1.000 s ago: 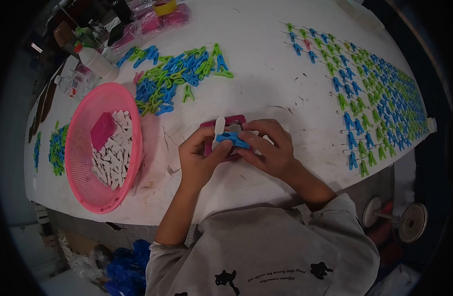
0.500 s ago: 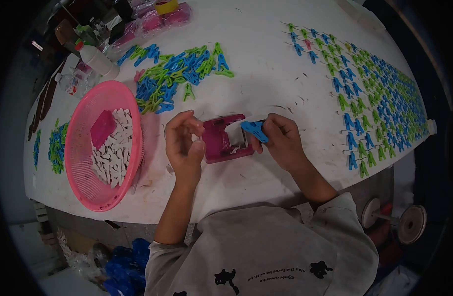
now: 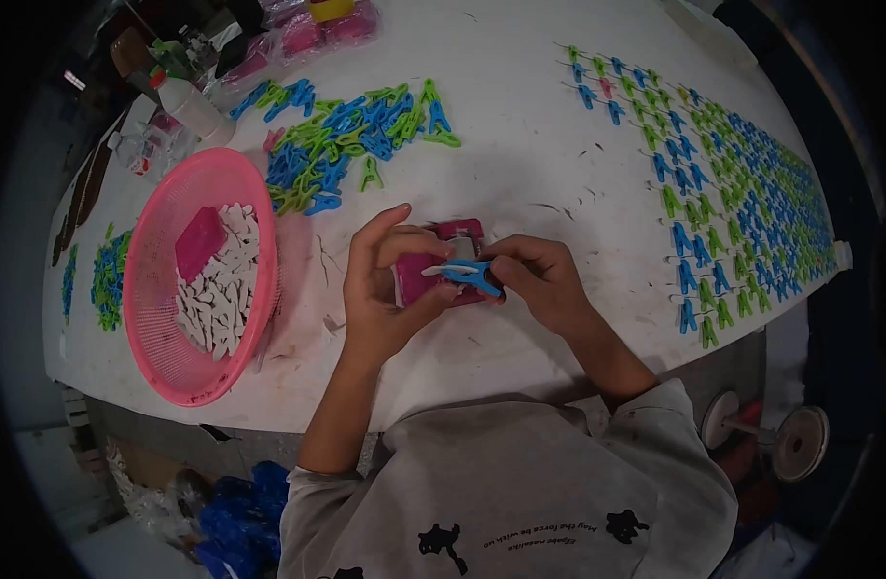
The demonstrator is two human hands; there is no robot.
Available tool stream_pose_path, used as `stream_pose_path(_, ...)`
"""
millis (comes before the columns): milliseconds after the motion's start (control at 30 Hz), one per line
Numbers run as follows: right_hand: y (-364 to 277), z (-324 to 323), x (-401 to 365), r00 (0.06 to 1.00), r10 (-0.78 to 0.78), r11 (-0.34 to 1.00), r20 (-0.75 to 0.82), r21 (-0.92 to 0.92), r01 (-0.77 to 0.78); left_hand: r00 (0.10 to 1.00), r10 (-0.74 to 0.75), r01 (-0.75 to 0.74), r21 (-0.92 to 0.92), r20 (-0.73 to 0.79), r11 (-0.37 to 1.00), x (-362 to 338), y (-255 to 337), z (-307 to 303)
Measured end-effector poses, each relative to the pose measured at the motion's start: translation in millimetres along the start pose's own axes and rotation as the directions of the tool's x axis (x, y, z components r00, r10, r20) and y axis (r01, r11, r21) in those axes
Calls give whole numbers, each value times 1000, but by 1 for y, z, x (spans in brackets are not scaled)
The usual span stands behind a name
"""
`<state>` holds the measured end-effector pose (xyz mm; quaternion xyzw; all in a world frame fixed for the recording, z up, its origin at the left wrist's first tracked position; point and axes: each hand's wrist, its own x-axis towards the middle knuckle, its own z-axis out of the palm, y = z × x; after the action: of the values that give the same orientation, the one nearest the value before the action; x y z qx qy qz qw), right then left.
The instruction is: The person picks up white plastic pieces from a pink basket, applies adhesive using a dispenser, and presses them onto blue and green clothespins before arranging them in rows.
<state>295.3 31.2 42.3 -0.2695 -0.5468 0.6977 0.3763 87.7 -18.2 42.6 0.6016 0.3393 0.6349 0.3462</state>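
Note:
My right hand pinches a blue plastic clothespin between thumb and fingers. At the clothespin's left end a slim white piece shows. My left hand curls its thumb and fingertips around that end, and the fingertips seem to touch it. Directly underneath is a magenta box-like holder with a pale middle part, largely covered by my hands and the clothespin.
To the left stands a pink basket holding white bone-shaped pieces and a magenta block. Loose clothespins are heaped beyond. Rows of clothespins cover the right side. Bottles stand at the back left.
My left hand has moved right and closed its fingers around the clothespin's end. My right hand has brought the clothespin left and lower over the magenta holder, turning it.

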Motion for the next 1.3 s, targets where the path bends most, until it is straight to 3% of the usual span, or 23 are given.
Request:
stream_pose_path(200,5,1,0,998,-7,999,64,-48,11,997,-77,74,-78,-27,994,-4,2,1)
stream_pose_path(367,2,7,2,957,-269,912,109,-289,289,999,-42,42,-23,-33,999,-3,2,2)
stream_pose_path(467,3,8,2,953,-284,868,107,-392,303,1000,-25,25,35,5,999,-4,1,3)
stream_pose_path(600,10,1,0,955,-247,870,164,-396,293,995,-67,62,59,77,996,-3,2,2)
stream_pose_path(667,10,1,-1,981,-137,894,134,-410,181,993,-82,78,44,89,996,-3,1,1)
stream_pose_path(767,9,3,-3,989,-101,918,105,-373,133,996,-6,4,26,86,1000,-3,0,1)
stream_pose_path(833,12,-1,-4,987,-100,916,122,-377,139,998,-19,25,-89,67,996,-3,1,4)
stream_pose_path(900,16,-2,-3,985,-100,913,139,-380,146,997,-23,30,-93,75,995,-4,1,3)
stream_pose_path(967,20,2,-1,966,-246,910,80,-325,258,996,-27,35,-97,84,995,-4,1,2)
stream_pose_path(1300,18,3,-3,970,-236,941,52,-236,241,995,-52,66,-178,81,982,-5,2,4)
